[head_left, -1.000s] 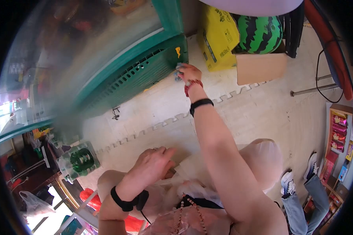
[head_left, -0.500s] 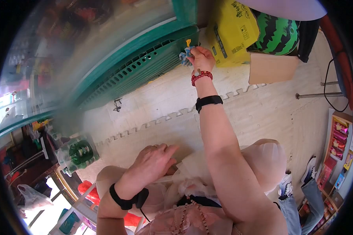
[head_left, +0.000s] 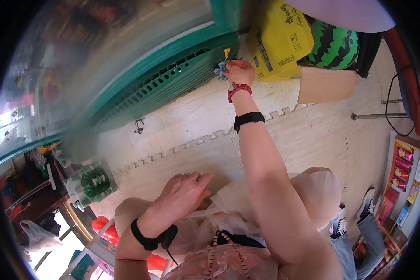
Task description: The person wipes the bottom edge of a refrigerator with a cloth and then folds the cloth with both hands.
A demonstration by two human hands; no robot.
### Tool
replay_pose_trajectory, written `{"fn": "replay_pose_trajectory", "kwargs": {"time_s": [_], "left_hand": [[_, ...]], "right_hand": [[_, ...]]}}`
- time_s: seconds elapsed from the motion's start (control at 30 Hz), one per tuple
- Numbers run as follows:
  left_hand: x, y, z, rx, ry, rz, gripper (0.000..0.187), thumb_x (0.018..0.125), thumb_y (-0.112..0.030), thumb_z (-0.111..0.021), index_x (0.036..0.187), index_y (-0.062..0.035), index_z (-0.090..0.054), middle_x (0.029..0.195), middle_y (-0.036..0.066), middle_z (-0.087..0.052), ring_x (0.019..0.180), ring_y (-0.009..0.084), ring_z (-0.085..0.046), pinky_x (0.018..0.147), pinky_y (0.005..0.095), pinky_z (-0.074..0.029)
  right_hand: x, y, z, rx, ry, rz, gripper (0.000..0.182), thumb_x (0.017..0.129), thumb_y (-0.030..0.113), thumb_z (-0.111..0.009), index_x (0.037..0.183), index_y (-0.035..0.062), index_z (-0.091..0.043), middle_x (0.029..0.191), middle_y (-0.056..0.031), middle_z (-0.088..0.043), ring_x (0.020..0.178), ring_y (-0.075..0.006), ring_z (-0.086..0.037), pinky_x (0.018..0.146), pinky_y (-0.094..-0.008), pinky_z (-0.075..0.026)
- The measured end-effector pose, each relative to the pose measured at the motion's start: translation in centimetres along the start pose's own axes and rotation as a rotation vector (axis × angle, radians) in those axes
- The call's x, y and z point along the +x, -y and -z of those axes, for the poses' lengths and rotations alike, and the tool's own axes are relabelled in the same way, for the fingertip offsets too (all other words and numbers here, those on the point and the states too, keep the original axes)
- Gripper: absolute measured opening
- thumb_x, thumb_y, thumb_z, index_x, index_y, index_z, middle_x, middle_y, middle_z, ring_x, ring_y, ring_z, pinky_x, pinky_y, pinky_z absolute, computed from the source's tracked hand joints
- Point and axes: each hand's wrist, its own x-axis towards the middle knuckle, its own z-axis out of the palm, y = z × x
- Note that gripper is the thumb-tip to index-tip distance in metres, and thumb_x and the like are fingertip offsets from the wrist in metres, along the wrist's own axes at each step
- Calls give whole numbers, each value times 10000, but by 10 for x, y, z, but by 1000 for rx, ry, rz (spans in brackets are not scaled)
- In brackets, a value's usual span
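Note:
My right hand reaches far forward, closed around a crumpled blue-grey cloth. The cloth is pressed at the right end of a green slotted panel along the bottom of a glass-fronted cabinet. A small yellow mark shows on the panel just above the cloth. Above my left thigh hovers my left hand, fingers loosely bent and a little apart, nothing in it. Red beads and a black band circle my right wrist and forearm.
Right of my right hand stands a yellow carton beside a watermelon-patterned ball. Wrapped green bottles stand at the left. Another person's legs and a snack shelf are at the right. Pale interlocking mats cover the floor.
My right hand and the cloth have shifted slightly down along the end of the panel. My left hand stays nearly in place. The camera view has tilted slightly.

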Motion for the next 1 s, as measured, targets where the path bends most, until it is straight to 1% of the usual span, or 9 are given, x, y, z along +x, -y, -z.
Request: {"fn": "replay_pose_trajectory", "kwargs": {"time_s": [0.17, 0.23, 0.37, 0.47, 0.53, 0.67, 0.73, 0.9, 1.0], "left_hand": [[-3, -2, 3, -13, -10, 15, 361, 758, -183, -601, 1087, -66, -507, 847, 151, -567, 771, 330, -572, 679, 382, -470], [-3, 0, 1, 46, -121, -48, 298, 758, -176, -608, 1006, -52, -499, 759, 114, -559, 683, 285, -586, 614, 346, -474], [-3, 1, 1, 45, -80, -44, 303, 755, -175, -611, 1008, -51, -497, 760, 115, -559, 681, 287, -586, 616, 346, -476], [-2, 1, 2, -22, -18, 8, 350, 750, -177, -607, 1067, -61, -515, 837, 143, -566, 761, 329, -572, 673, 383, -469], [-2, -2, 4, 11, -19, 1, 356, 741, -172, -614, 1063, -60, -513, 831, 142, -565, 757, 324, -573, 670, 383, -469], [-2, 0, -2, -3, -50, -9, 351, 740, -168, -612, 1059, -60, -514, 824, 143, -562, 756, 320, -572, 673, 381, -468], [-1, 0, -2, -14, -40, -26, 348, 744, -171, -605, 1061, -59, -514, 819, 143, -560, 759, 321, -572, 676, 380, -468], [-5, -2, -1, 13, -54, -8, 353, 748, -178, -601, 1066, -57, -511, 820, 146, -563, 764, 321, -574, 675, 380, -468], [-5, -2, 1, 2, -69, 0, 358, 749, -181, -603, 1071, -57, -510, 823, 148, -565, 763, 322, -575, 676, 379, -469]], "right_hand": [[-5, 3, 4, 150, 46, 38, 141, 688, -83, -599, 806, -28, -544, 776, -110, -589, 650, -193, -602, 525, -300, -532], [-10, 13, 3, 116, 3, 33, 141, 695, -84, -595, 817, -32, -548, 779, -109, -590, 636, -193, -600, 527, -293, -530], [-1, 4, 4, 194, 3, -43, 137, 701, -78, -595, 824, -33, -554, 777, -106, -590, 636, -189, -599, 524, -281, -527], [-7, 17, 4, 44, -5, -57, 136, 695, -76, -598, 817, -33, -556, 776, -107, -593, 634, -187, -600, 515, -274, -523], [-12, 23, 6, 65, -15, 131, 132, 685, -76, -595, 803, -33, -554, 775, -108, -597, 634, -186, -601, 504, -282, -524], [-5, 13, 3, 65, -35, 113, 125, 685, -71, -597, 795, -32, -551, 776, -107, -598, 635, -185, -599, 501, -289, -525], [6, 1, 0, -77, -18, 1, 119, 685, -65, -605, 785, -33, -550, 771, -109, -594, 636, -184, -598, 495, -290, -523], [-13, 21, 4, 18, -23, 148, 114, 684, -70, -608, 781, -42, -556, 750, -116, -597, 619, -182, -602, 502, -280, -532], [-6, 16, 1, 10, -50, 116, 112, 689, -68, -607, 786, -42, -558, 748, -116, -598, 608, -180, -601, 508, -285, -534]]}}
